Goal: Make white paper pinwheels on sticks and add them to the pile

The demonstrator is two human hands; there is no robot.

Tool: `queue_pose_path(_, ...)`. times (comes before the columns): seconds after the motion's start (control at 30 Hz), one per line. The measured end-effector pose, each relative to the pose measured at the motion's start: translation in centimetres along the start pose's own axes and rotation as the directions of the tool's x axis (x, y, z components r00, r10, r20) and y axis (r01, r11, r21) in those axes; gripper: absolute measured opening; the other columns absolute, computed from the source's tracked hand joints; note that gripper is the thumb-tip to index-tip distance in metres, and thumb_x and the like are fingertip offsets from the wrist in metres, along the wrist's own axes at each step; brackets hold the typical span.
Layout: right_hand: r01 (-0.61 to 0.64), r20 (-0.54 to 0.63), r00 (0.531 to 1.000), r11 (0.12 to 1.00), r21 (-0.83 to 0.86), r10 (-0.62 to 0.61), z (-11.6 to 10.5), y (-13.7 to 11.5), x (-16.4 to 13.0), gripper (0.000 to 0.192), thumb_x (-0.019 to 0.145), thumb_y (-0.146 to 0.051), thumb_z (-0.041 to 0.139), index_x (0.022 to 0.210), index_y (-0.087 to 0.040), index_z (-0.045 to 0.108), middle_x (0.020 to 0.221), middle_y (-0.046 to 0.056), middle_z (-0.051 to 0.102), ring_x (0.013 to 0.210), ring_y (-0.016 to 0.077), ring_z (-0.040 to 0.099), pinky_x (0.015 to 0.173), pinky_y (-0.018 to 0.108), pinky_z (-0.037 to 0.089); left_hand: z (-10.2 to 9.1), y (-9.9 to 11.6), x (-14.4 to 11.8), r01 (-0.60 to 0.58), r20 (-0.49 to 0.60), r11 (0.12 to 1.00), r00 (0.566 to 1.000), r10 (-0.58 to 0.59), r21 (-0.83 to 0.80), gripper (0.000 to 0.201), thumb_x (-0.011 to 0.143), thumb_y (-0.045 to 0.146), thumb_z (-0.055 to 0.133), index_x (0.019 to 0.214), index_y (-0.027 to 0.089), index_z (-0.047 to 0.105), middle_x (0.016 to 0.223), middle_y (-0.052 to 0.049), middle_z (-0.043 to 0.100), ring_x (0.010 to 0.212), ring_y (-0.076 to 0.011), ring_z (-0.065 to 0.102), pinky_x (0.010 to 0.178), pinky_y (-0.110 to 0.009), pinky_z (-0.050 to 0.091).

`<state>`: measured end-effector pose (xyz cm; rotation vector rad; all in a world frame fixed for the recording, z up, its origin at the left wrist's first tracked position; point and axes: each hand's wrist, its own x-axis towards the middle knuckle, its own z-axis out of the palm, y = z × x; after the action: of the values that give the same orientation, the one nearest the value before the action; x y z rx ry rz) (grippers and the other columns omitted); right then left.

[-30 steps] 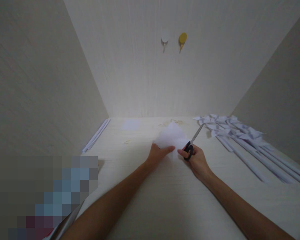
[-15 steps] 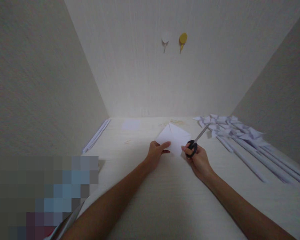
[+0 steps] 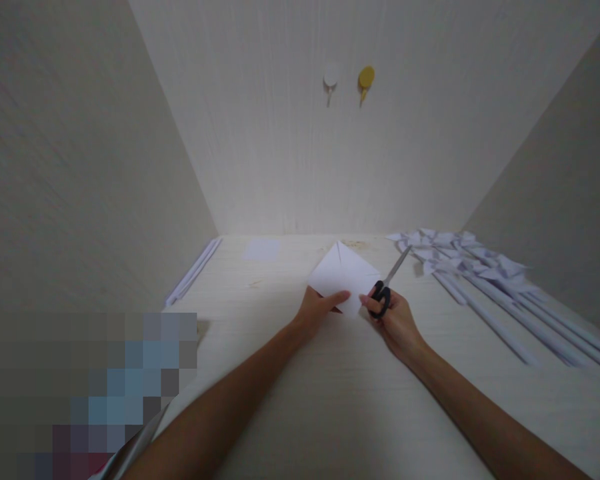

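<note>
A white square of paper (image 3: 344, 273) with diagonal creases is held up above the pale wooden desk (image 3: 330, 387). My left hand (image 3: 319, 309) pinches its near corner between thumb and fingers. My right hand (image 3: 393, 319) grips black-handled scissors (image 3: 386, 285), fingers through the loops. The blades point up and to the right, beside the paper's right edge; I cannot tell whether they touch it.
Several white paper pinwheels on long rolled sticks (image 3: 480, 280) lie across the desk's right side. White paper strips (image 3: 193, 272) rest along the left wall. A small paper sheet (image 3: 263, 249) lies at the back. Two hooks, white (image 3: 331, 77) and yellow (image 3: 365, 78), hang on the rear wall.
The paper turned in my left hand and now shows its creases sharply. My left thumb slid right along the near corner. The scissors stayed beside the paper's right edge, tilting slightly more upright.
</note>
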<state>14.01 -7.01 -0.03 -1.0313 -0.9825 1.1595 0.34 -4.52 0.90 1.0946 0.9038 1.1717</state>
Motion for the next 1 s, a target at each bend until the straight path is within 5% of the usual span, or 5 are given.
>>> queue_pose_path(0.33,-0.013,-0.004,1.0,1.0,-0.011,0.013,-0.06,-0.01,0.05,0.025,0.052,-0.028,0.07,0.059,-0.017,0.05,0.041,-0.01,0.039,0.036,0.0033,0.029,0.036,0.018,0.02,0.22,0.1,-0.25,-0.066,-0.043,0.988,0.996,0.073,0.14,0.024,0.055,0.022,0.065,0.077,0.012,0.061,0.074,-0.006,0.065,0.063,-0.0155,0.058,0.053,-0.025,0.047)
queue_pose_path(0.6,0.02,0.122,0.992,0.99,-0.141,-0.003,-0.19,0.46,0.13,0.021,0.047,-0.022,0.073,0.059,-0.017,0.056,0.06,-0.002,0.061,0.051,0.0091,0.05,0.047,0.021,0.035,0.07,0.34,0.08,-0.059,-0.185,0.995,0.98,0.073,0.083,0.025,0.054,0.022,0.065,0.077,0.011,0.061,0.072,-0.005,0.064,0.059,-0.0152,0.057,0.048,-0.024,0.046)
queue_pose_path(1.0,0.061,0.142,0.989,0.978,-0.198,-0.033,0.23,0.41,-0.03,0.021,0.045,-0.018,0.071,0.055,-0.017,0.053,0.055,-0.002,0.06,0.046,0.0078,0.048,0.043,0.019,0.034,0.04,0.22,0.01,-0.062,-0.144,0.991,0.986,0.079,0.118,0.027,0.054,0.023,0.066,0.079,0.012,0.06,0.07,-0.004,0.064,0.056,-0.0141,0.056,0.046,-0.023,0.046)
